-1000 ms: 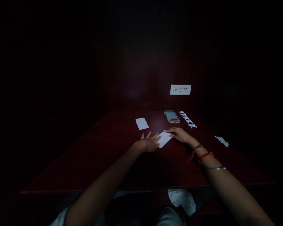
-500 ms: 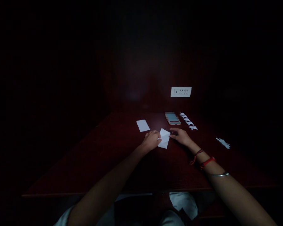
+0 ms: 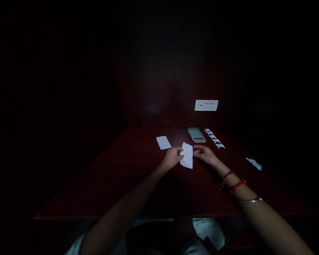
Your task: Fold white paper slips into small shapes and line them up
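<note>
Head view: a broad, dark reddish-brown worktop with a faint sheen (image 3: 138, 191) spans the low-lit scene, its back edge meeting a wall and its right edge lost in shadow. Two bare hands reach in over its front edge. The left hand (image 3: 172, 157) is curled at the near-side paper's left edge, thumb and forefinger tips apart on its upper face; whether anything is pinched beneath, I cannot tell. The right hand (image 3: 204, 154) is loosely curved, thumb and forefinger parted, at or just beside the opposite edge; contact is unclear.

Between them, a little right of the worktop's middle, lies a creased white sheet of paper (image 3: 186, 157). It should be almost weightless, limp across its flat parts, stiffer along creases, apt to slide on the smooth surface and easily torn or crumpled. Its long side edges or corners look best for a light fingertip hold, with one flat press to steady it.

Toward the back edge sits a smartphone in a pale orange case (image 3: 200, 140), with a flat white rectangular sheet (image 3: 163, 142) to its left. A row of small folded white paper pieces (image 3: 215, 140) points toward the back right corner; thin white strips (image 3: 254, 163) lie nearer the right edge.
</note>
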Demonstrator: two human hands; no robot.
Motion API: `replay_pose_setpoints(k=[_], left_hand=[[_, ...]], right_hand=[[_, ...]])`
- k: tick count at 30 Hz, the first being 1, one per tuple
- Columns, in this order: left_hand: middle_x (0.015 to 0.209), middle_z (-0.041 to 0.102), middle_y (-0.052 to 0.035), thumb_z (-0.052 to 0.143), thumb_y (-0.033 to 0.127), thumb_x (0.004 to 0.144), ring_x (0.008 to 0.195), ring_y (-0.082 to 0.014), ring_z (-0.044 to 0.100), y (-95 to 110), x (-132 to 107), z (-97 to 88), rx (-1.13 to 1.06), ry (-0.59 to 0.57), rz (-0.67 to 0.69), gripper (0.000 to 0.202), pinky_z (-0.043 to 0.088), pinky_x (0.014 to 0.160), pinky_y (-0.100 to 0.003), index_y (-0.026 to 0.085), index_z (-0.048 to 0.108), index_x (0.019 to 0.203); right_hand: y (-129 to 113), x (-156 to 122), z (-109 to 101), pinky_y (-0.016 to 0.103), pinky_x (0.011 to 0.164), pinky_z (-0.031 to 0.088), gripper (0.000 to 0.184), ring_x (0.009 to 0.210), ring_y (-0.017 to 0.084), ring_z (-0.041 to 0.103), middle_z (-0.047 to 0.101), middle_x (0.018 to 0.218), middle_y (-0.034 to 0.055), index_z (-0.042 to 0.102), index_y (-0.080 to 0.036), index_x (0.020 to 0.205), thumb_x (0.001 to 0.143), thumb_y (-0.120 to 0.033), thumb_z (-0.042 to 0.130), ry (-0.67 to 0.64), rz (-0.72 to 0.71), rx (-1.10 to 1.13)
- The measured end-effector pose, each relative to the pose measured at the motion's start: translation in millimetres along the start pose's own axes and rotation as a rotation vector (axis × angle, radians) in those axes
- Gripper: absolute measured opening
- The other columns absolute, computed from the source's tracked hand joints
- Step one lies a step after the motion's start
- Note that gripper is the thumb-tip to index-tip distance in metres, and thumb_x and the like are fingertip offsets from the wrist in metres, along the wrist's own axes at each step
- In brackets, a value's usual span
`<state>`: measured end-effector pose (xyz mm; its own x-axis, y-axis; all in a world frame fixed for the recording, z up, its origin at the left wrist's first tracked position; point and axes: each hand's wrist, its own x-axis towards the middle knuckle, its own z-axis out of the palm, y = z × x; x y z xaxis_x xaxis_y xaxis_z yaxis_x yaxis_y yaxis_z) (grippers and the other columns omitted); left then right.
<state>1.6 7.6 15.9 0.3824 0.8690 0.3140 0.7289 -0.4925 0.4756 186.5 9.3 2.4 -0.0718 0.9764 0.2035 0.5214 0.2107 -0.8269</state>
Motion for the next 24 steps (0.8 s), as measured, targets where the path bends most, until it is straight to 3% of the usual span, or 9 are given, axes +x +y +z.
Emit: replay_pose_setpoints(k=[4, 11, 19, 24], left_hand=[[0.09, 0.057, -0.0019, 0.054, 0.022, 0.065, 0.082, -0.0139, 0.051, -2, 0, 2.8, -0.024, 0.026, 0.025, 0.027, 0.039, 0.075, -0.023, 0.017, 0.053, 0.092], [0.093, 0.053, -0.0028, 0.056, 0.025, 0.065, 0.087, -0.0163, 0.048, -2, -1, 10.8, 0.089, -0.019, 0.122, 0.031, 0.037, 0.077, -0.027, 0.019, 0.05, 0.094], [0.085, 0.053, -0.0012, 0.05, 0.021, 0.069, 0.083, -0.0153, 0.048, 0, -1, 11.9, 0.143, -0.049, 0.226, 0.009, 0.037, 0.074, -0.026, 0.018, 0.052, 0.077], [0.079, 0.054, -0.001, 0.047, 0.019, 0.07, 0.08, -0.0145, 0.049, -1, 1, 12.8, 0.109, -0.08, 0.253, 0.005, 0.036, 0.073, -0.025, 0.017, 0.052, 0.073]], right_hand=[[-4, 0, 1, 0.023, 0.061, 0.044, 0.045, 0.062, 0.01, 0.054, 0.06, 0.075, 0.0035, 0.045, -0.012, 0.106, 0.061, -0.016, 0.053, 0.03, -0.077, 0.075], [-10, -7, 2, 0.022, 0.067, 0.043, 0.05, 0.063, 0.009, 0.054, 0.06, 0.071, 0.0, 0.041, -0.016, 0.112, 0.063, -0.014, 0.05, -0.017, -0.282, -0.111], [-7, -5, 5, 0.022, 0.066, 0.042, 0.05, 0.063, 0.01, 0.055, 0.061, 0.068, -0.0002, 0.04, -0.015, 0.114, 0.065, -0.018, 0.05, -0.026, -0.229, -0.196], [-5, -3, 6, 0.02, 0.062, 0.041, 0.047, 0.06, 0.01, 0.055, 0.061, 0.064, -0.0004, 0.043, -0.013, 0.11, 0.065, -0.02, 0.051, 0.001, -0.175, -0.214]])
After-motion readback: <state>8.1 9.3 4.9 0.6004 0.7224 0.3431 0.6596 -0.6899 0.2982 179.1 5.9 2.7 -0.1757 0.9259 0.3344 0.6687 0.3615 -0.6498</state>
